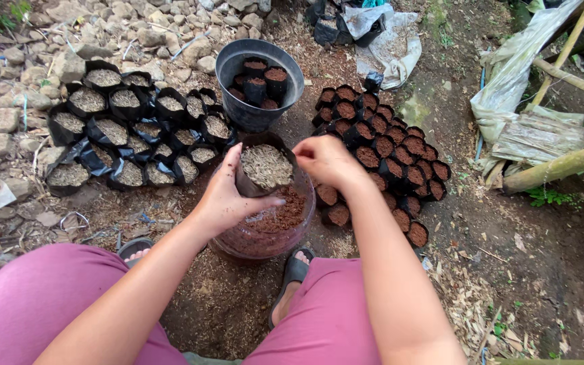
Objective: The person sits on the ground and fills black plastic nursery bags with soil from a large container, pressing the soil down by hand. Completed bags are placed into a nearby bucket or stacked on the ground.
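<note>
Left hand [223, 196] wraps the black grow bag [265, 169], husk-filled, mouth up, held upright over the clear bowl [265, 236] of brown soil. Right hand [326, 159], fingers curled, pinches the bag's right rim. Bucket [258, 84] beyond the bowl; filled bags [386, 155] right.

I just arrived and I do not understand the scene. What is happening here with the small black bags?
A seated person holds a small black bag over a clear bowl of reddish-brown soil. The left hand grips the bag's side, and the right hand is at its rim. The bag looks full of pale husk-like material. On the left stand bags with the same pale filling, on the right bags with brown soil. A dark bucket behind holds a few more.
</note>
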